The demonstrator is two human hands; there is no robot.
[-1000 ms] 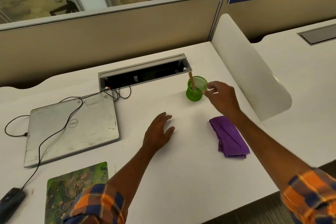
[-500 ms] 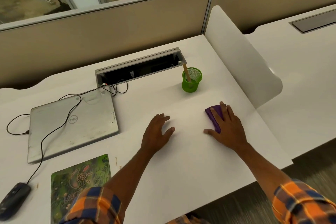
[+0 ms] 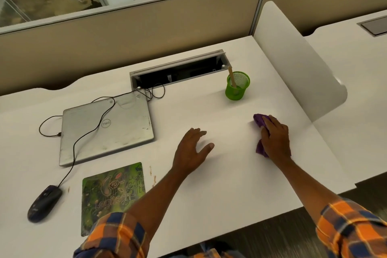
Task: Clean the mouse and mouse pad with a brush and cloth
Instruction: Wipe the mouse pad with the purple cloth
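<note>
A black wired mouse lies at the desk's near left. Right of it is a green printed mouse pad, partly under my left sleeve. A wooden brush handle stands in a green mesh cup at the back right. My right hand is closed over a bunched purple cloth on the desk, hiding most of it. My left hand rests flat on the bare desk, fingers apart, holding nothing.
A closed silver laptop sits at the left with the mouse cable running over it into an open cable tray. A white divider panel stands on the right. Crumbs lie beside the pad.
My right hand left the green cup, came down on the purple cloth and gathered it into a bunch. The left hand has stayed flat on the desk.
</note>
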